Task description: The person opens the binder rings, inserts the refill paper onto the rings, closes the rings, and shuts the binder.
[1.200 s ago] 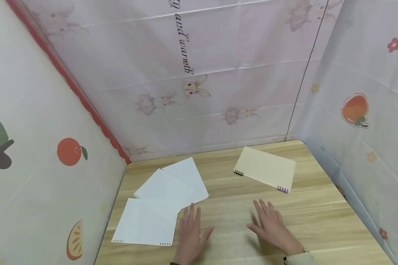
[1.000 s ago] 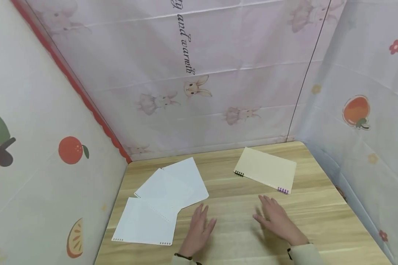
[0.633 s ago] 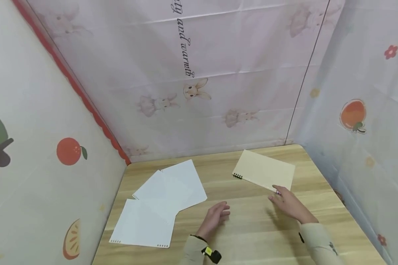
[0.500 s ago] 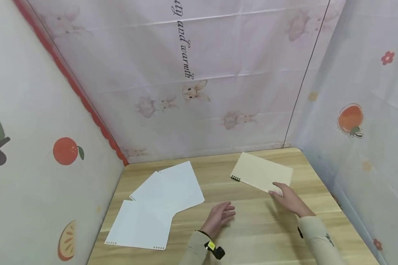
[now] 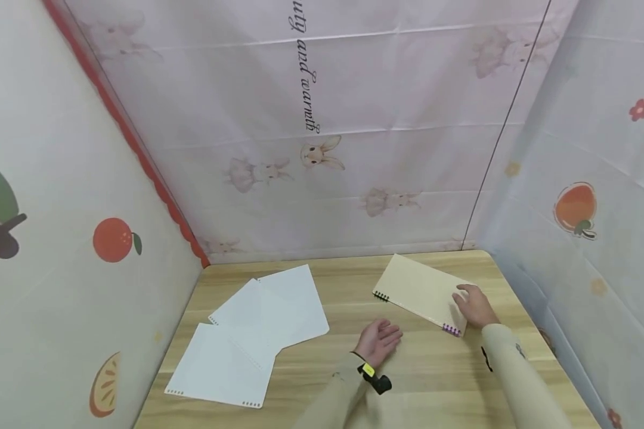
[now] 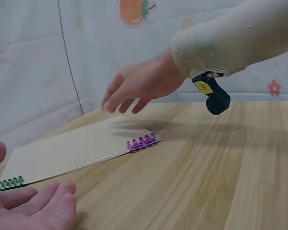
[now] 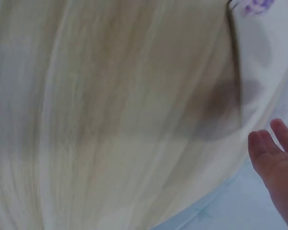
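Note:
A cream-coloured spiral notebook (image 5: 418,292) lies on the right of the table, with a dark green ring binding (image 6: 11,183) at one end of its punched edge and a purple ring binding (image 5: 451,329) at the other. My right hand (image 5: 474,305) hovers over the notebook's right end, fingers loosely bent; in the left wrist view a gap and a shadow show beneath it. Palm up, my left hand (image 5: 378,341) is held in front of the notebook with its fingers loosely extended, holding nothing. In the right wrist view the fingertips of my right hand (image 7: 278,163) appear beside the notebook's edge.
On the left, several white punched sheets (image 5: 220,363) overlap on the wood-grain table (image 5: 349,286). Printed cloth walls enclose the table at the back (image 5: 279,220), left (image 5: 155,262) and right (image 5: 542,262). A black device (image 5: 375,379) with a yellow label sits on my left wrist.
My right hand has moved forward and right from the bare table to above the notebook's right end. My left hand has shifted right, away from the white sheets, and turned palm up.

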A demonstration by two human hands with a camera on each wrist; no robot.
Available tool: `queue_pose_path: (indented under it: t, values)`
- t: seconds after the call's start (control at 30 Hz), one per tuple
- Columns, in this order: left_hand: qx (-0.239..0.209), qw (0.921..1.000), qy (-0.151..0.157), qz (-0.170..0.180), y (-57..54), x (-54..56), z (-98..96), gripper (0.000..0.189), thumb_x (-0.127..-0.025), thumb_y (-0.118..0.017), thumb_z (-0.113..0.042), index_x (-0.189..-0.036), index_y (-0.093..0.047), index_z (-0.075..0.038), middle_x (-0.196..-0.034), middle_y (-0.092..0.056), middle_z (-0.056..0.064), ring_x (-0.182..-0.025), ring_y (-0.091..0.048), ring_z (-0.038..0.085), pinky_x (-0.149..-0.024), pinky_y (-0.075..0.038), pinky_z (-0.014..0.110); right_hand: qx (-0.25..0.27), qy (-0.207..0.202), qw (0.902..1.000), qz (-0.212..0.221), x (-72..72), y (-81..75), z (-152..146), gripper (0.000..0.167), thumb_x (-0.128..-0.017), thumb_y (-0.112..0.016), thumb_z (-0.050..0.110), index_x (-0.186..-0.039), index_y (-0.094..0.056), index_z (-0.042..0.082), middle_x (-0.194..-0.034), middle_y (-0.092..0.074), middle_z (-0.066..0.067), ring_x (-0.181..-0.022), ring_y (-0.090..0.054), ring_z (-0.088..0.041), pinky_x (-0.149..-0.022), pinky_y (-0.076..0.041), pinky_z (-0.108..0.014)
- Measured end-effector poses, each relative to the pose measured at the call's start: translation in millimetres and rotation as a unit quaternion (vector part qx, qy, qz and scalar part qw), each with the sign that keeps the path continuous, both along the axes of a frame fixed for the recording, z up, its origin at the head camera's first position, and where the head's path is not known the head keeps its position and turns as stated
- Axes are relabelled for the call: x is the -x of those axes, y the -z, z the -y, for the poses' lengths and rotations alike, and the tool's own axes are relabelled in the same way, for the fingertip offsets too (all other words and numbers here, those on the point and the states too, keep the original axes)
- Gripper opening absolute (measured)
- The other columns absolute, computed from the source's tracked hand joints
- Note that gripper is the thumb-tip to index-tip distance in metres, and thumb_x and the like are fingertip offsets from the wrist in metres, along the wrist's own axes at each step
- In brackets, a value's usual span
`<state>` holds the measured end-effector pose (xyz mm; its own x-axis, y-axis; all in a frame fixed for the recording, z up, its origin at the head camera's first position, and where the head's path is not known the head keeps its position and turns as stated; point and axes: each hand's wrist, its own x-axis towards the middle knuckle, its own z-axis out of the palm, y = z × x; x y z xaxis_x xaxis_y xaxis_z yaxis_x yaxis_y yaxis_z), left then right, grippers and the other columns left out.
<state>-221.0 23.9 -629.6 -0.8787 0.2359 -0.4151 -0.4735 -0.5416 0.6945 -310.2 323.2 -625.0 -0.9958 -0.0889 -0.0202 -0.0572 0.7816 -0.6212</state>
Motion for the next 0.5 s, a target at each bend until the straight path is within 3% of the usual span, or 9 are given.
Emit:
queue_pose_path:
  t: [0.2,0.33,0.5]
  values:
    - [0.005,0.9997,-0.020,0.014,6.0,4.3,-19.7,0.068,-0.104,-0.044,-0.025,-0.151,-0.024,0.020,-0.153,-0.039,0.042,-0.146,-0.041,0.052,-0.126,-0.030,0.056,-0.029,0.012,0.9991,0.030,16.7,19.2,-19,0.062,-0.104,-0.048,0.023,-0.146,-0.035,-0.022,-0.150,-0.033,-0.047,-0.139,-0.032,-0.064,-0.118,-0.028,-0.070]
    - [0.006,0.9995,-0.020,0.024,7.5,1.7,-32.4,0.072,-0.102,-0.048,-0.026,-0.151,-0.022,0.021,-0.152,-0.039,0.043,-0.147,-0.040,0.053,-0.126,-0.029,0.058,-0.071,-0.004,0.9973,0.021,20.9,30.0,-27,0.071,-0.102,-0.051,0.024,-0.145,-0.028,-0.027,-0.149,-0.030,-0.050,-0.139,-0.031,-0.065,-0.119,-0.028,-0.070]
    - [0.014,0.9990,-0.033,0.026,6.7,3.2,-42.5,0.074,-0.102,-0.049,-0.028,-0.153,-0.022,0.020,-0.153,-0.038,0.043,-0.147,-0.039,0.054,-0.125,-0.030,0.060,-0.070,-0.013,0.9969,0.033,27.1,30.9,-25,0.083,-0.104,-0.052,0.037,-0.152,-0.019,-0.023,-0.155,-0.024,-0.047,-0.143,-0.026,-0.064,-0.120,-0.027,-0.070]
